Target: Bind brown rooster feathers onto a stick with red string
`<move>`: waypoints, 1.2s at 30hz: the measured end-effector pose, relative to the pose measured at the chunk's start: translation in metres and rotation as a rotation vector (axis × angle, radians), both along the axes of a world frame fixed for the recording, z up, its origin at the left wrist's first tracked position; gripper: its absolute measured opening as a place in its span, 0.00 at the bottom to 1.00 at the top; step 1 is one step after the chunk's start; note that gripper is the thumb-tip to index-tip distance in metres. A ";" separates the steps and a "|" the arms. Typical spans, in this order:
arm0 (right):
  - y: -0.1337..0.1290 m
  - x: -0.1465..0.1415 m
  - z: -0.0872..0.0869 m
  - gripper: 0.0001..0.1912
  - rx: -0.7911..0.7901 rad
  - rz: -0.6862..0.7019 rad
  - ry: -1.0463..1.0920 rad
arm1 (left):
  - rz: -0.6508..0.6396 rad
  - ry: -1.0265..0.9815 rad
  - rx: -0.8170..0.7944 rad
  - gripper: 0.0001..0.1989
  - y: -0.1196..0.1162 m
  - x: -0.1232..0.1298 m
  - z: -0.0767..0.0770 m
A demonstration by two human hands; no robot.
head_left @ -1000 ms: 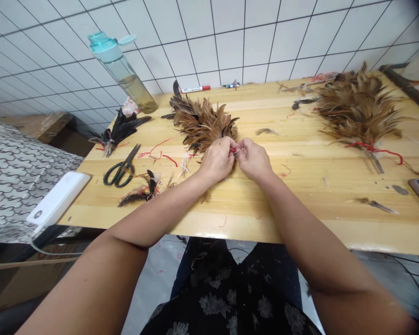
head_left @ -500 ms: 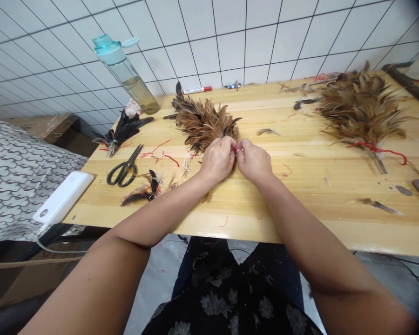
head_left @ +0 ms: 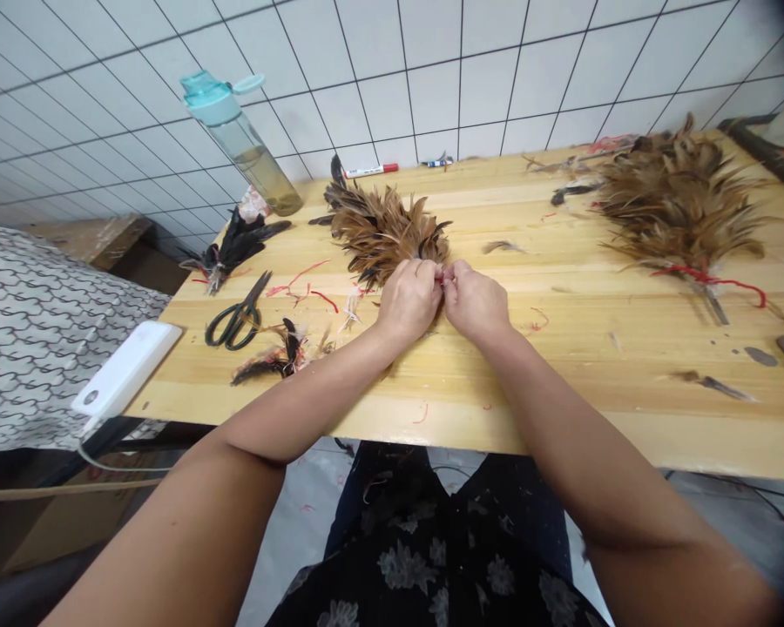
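Note:
A bundle of brown and black rooster feathers lies fanned out on the wooden table, its base gathered at my hands. My left hand is closed around that base. My right hand meets it, fingertips pinched on a short bit of red thread. Most of the thread is hidden by my fingers. Off to the right lies a larger feather bundle, bound with loose red string and out of reach of either hand.
Black-handled scissors, a black feather tuft, loose feathers and red thread scraps lie left of my hands. A water bottle and marker stand near the tiled wall. A white power bank sits at the left edge.
My hands stay together at the bundle's base, with only small finger movement. The whole view drifts slightly as my head moves.

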State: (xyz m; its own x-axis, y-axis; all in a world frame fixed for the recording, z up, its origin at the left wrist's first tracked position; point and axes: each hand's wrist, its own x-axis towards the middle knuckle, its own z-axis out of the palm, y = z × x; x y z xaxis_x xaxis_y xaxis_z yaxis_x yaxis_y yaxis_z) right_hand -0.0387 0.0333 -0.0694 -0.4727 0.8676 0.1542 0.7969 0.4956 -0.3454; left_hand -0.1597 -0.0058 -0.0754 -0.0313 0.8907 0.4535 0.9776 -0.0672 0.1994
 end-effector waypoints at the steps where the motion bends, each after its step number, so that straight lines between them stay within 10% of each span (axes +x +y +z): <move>1: 0.000 0.000 0.000 0.16 -0.001 -0.002 -0.004 | 0.007 -0.008 -0.005 0.06 0.000 0.000 0.000; 36: 0.000 0.004 0.006 0.15 0.073 0.113 -0.142 | -0.045 -0.380 -0.264 0.06 0.001 -0.015 0.014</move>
